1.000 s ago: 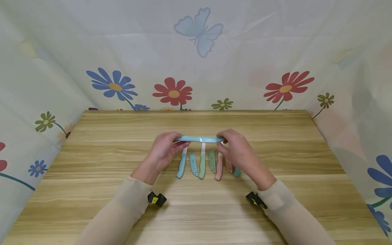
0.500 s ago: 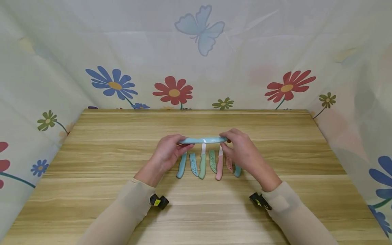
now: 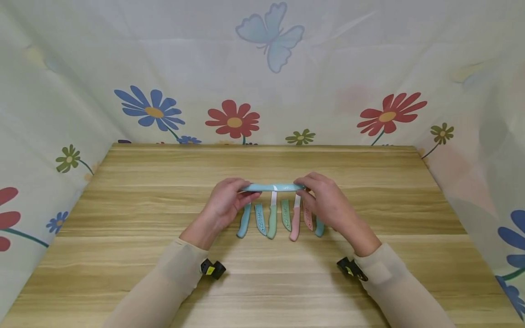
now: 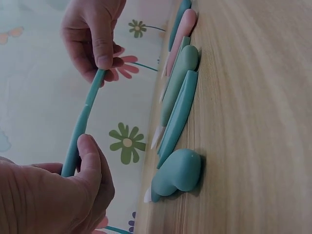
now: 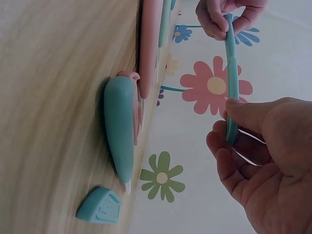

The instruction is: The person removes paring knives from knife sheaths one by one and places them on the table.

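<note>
Raised above the table is a light blue knife (image 3: 260,187), held level between both hands. My left hand (image 3: 219,202) pinches its handle. At the other end my right hand (image 3: 328,202) pinches the matching sheath (image 3: 287,187), which covers most of the blade; a sliver of white blade shows where handle and sheath meet. Below lie, side by side, a blue knife (image 3: 244,222), a blue sheath (image 3: 260,219), a green knife (image 3: 272,221), a green sheath (image 3: 285,215), a pink knife (image 3: 294,223), a pink sheath (image 3: 307,216) and a teal knife (image 3: 319,228), partly hidden by my right hand.
The right wrist view also has a teal sheath (image 5: 100,205) on the wooden table (image 3: 262,282), beyond the teal knife. A flowered cloth (image 3: 328,91) hangs behind the table's far edge and along both sides.
Both hands and the sheathed knife have shifted slightly to the right in the head view, which has itself moved a little. The grip of each hand looks the same.
</note>
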A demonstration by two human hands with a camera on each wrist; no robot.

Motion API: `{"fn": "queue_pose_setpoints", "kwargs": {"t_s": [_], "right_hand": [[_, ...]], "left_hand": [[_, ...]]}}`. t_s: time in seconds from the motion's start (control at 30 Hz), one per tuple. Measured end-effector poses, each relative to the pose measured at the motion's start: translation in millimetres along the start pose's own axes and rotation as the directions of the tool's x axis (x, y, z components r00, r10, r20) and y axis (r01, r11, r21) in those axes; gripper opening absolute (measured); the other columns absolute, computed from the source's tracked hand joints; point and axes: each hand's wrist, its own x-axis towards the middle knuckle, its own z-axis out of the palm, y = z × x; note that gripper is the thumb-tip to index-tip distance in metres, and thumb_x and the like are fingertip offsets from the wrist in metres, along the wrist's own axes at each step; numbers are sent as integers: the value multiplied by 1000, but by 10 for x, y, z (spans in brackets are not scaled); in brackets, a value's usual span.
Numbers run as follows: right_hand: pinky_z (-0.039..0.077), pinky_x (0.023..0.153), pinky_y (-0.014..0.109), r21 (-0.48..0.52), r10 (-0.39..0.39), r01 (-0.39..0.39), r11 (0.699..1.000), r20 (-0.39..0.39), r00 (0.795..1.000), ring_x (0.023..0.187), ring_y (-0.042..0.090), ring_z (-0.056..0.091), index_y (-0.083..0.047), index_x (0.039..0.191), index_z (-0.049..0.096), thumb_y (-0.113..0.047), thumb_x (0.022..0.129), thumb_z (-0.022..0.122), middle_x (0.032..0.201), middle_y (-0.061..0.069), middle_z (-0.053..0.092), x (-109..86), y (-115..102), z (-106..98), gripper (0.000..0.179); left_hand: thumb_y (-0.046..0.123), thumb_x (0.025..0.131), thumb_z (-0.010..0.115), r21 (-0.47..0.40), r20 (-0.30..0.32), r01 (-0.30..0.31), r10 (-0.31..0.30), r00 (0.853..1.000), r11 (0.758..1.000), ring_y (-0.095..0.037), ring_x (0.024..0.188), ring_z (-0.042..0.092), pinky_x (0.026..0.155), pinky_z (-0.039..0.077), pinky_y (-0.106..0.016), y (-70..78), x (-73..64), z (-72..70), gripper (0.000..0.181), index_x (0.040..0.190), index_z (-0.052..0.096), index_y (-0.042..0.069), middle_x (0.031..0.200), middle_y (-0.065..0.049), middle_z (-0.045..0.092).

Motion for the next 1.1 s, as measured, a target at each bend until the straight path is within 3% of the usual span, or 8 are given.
{"fn": "queue_pose_setpoints", "kwargs": {"t_s": [0.27, 0.37, 0.43, 0.53, 0.7, 0.87, 1.0, 1.1], "right_hand": [[59, 79, 39, -3, -4, 4, 1000, -14, 1000, 96, 23, 67, -4, 123, 75, -6, 98, 77, 116, 9, 72, 4, -4, -7, 25], [60, 80, 40, 1, -6, 6, 1000, -13, 1000, 97, 23, 68, -4, 123, 75, -6, 98, 76, 116, 9, 72, 4, -4, -3, 25], [60, 80, 39, 0, -10, 10, 1000, -13, 1000, 97, 23, 68, -4, 123, 75, -6, 99, 76, 116, 9, 72, 4, -4, -3, 25], [60, 79, 39, 1, -12, 12, 1000, -13, 1000, 96, 23, 67, -4, 123, 75, -6, 98, 77, 116, 8, 72, 6, -1, 1, 25], [60, 80, 41, 8, -7, 7, 1000, -12, 1000, 96, 23, 68, -3, 123, 75, -6, 98, 76, 116, 9, 72, 12, 0, 9, 25], [61, 81, 42, 12, -7, 7, 1000, -11, 1000, 97, 24, 68, -3, 123, 75, -6, 98, 76, 116, 9, 72, 11, -5, 13, 25], [60, 79, 40, 12, -12, 12, 1000, -15, 1000, 95, 23, 68, -3, 122, 75, -5, 98, 77, 116, 9, 72, 8, -13, 10, 24], [60, 78, 37, 6, -15, 16, 1000, -14, 1000, 94, 21, 67, -3, 122, 75, -6, 98, 77, 115, 8, 72, 8, -18, 14, 24]], "left_hand": [[16, 109, 60, 165, 12, -96, 96, 995, 982, -35, 114, 68, 103, 55, -44, 20, 4, 14, 48, 147, 42, -6, 128, -21, 61], [19, 106, 65, 301, 6, -174, 181, 984, 938, -33, 114, 65, 106, 52, -49, 29, 3, 6, 51, 148, 45, -2, 131, -18, 59], [22, 104, 68, 407, 15, -226, 241, 970, 885, -32, 116, 60, 104, 52, -48, 39, -11, -2, 52, 147, 49, 2, 132, -16, 59], [28, 102, 72, 554, 43, -280, 309, 950, 784, -32, 120, 55, 101, 52, -47, 51, -31, -16, 56, 149, 51, 6, 135, -14, 57], [34, 99, 76, 748, 116, -331, 378, 919, 575, -36, 134, 49, 106, 49, -53, 64, -47, -22, 69, 156, 46, 8, 147, -14, 52], [35, 95, 81, 856, 189, -364, 433, 882, 368, -36, 140, 43, 113, 41, -57, 63, -78, 23, 75, 157, 47, 10, 153, -15, 47], [36, 94, 83, 910, 260, -380, 490, 832, 163, -37, 144, 39, 116, 35, -59, 48, -91, 44, 73, 155, 51, 10, 154, -15, 47], [37, 94, 83, 921, 313, -387, 511, 800, 43, -38, 143, 39, 116, 33, -61, 41, -105, 55, 71, 152, 55, 11, 153, -15, 48]]}}
